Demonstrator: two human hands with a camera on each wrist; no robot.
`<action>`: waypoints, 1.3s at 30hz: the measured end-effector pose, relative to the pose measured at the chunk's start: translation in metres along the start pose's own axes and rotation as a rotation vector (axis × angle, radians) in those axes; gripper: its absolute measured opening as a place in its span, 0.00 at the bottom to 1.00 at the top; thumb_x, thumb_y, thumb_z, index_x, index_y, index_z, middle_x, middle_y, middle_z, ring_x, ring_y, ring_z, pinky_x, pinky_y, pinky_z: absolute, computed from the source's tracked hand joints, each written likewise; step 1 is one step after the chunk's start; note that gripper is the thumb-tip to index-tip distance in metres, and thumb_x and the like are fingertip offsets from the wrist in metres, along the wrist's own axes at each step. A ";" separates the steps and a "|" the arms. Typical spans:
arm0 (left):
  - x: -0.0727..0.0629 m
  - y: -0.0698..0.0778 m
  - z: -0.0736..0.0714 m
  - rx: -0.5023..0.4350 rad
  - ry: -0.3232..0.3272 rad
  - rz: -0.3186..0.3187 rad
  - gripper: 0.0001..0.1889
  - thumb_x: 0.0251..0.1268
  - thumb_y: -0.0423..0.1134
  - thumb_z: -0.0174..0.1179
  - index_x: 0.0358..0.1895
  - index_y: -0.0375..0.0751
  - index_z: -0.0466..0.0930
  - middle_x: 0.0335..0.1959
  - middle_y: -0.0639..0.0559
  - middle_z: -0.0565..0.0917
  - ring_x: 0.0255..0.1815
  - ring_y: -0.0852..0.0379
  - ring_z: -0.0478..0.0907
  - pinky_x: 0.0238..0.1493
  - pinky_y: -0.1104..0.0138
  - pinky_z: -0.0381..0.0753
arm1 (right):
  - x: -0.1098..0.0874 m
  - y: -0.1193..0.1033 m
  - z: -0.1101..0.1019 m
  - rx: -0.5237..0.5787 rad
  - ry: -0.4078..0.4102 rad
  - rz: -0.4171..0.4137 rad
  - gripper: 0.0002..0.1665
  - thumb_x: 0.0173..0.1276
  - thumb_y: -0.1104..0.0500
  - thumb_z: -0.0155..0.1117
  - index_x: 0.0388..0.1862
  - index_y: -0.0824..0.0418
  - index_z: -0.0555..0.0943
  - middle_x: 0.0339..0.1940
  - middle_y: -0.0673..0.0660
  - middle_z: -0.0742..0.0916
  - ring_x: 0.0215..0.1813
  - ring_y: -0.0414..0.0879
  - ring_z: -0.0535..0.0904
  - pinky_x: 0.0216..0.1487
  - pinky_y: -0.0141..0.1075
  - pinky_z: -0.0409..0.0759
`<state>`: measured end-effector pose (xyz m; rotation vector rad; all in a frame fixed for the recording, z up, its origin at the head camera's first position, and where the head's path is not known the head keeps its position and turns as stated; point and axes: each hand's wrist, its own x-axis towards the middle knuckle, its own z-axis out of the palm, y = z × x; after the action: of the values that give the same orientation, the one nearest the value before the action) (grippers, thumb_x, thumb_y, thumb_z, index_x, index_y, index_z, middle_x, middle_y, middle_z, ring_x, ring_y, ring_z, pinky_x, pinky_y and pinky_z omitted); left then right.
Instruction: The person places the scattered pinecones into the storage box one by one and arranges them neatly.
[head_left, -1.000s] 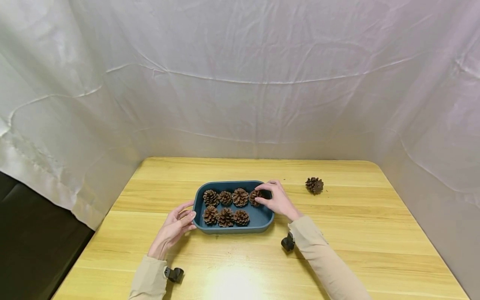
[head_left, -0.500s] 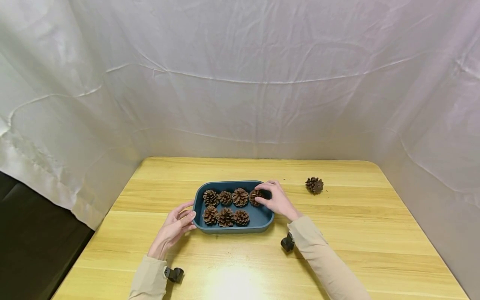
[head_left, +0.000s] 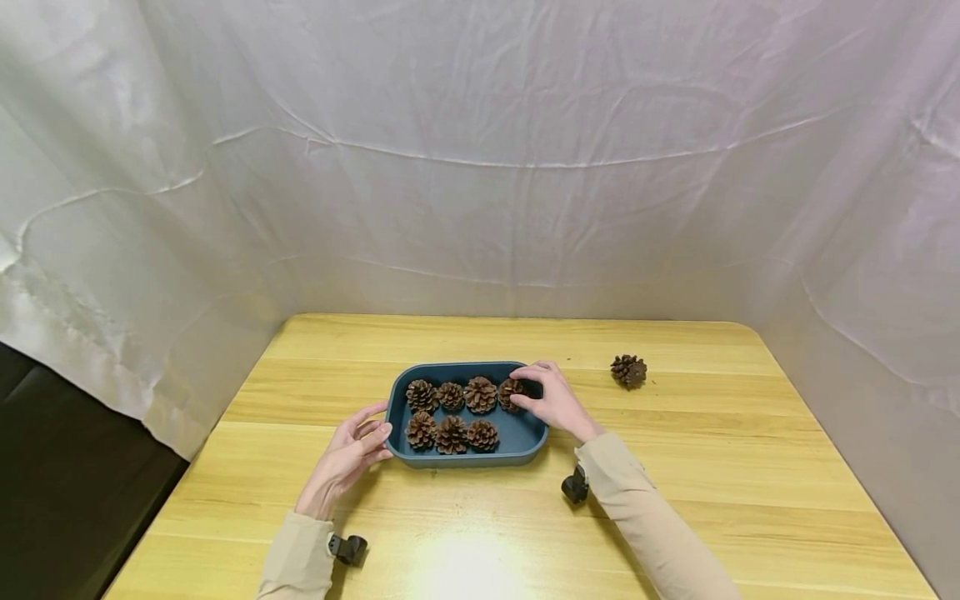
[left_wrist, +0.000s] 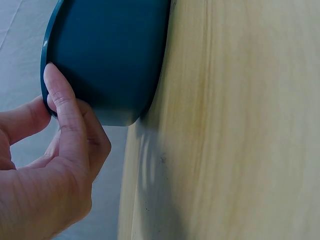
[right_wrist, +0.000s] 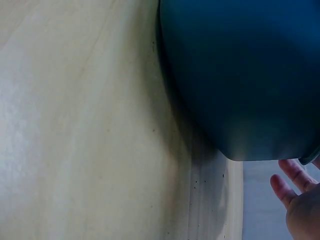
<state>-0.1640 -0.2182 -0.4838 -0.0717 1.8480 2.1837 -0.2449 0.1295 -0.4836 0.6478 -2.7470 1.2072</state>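
Note:
A dark blue rounded tray (head_left: 517, 434) sits mid-table with two rows of brown pine cones in it. My left hand (head_left: 347, 457) grips the tray's left end, thumb at the rim and fingers against the outside; the left wrist view shows this hand (left_wrist: 60, 175) at the tray's edge (left_wrist: 110, 55). Over the tray's right end, my right hand (head_left: 557, 403) holds the rightmost pine cone (head_left: 511, 396) of the back row between thumb and fingers. In the right wrist view the tray wall (right_wrist: 245, 85) hides that cone and most of the hand (right_wrist: 304, 207).
One more pine cone (head_left: 628, 371) lies on the wooden table (head_left: 720, 450), right of the tray and toward the back. Pale curtains (head_left: 510, 208) hang behind the table and along both sides. A black surface (head_left: 67, 475) shows at the lower left.

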 end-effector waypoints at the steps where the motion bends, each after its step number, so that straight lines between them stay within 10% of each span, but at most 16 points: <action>1: 0.000 0.000 0.000 0.004 -0.005 0.001 0.31 0.76 0.27 0.51 0.77 0.28 0.51 0.43 0.52 0.77 0.32 0.64 0.79 0.35 0.76 0.86 | 0.000 0.000 0.000 0.002 0.000 -0.002 0.21 0.65 0.59 0.72 0.57 0.62 0.84 0.58 0.62 0.86 0.67 0.60 0.70 0.71 0.61 0.70; 39: -0.001 0.002 0.001 0.003 0.004 -0.030 0.31 0.76 0.27 0.50 0.77 0.30 0.50 0.43 0.52 0.74 0.32 0.64 0.77 0.37 0.76 0.85 | -0.003 0.002 -0.001 0.251 0.101 -0.032 0.21 0.68 0.61 0.69 0.60 0.64 0.82 0.66 0.63 0.82 0.71 0.62 0.72 0.74 0.62 0.69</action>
<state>-0.1637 -0.2179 -0.4817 -0.1030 1.8402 2.1628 -0.2427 0.1329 -0.4848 0.6292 -2.5170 1.5469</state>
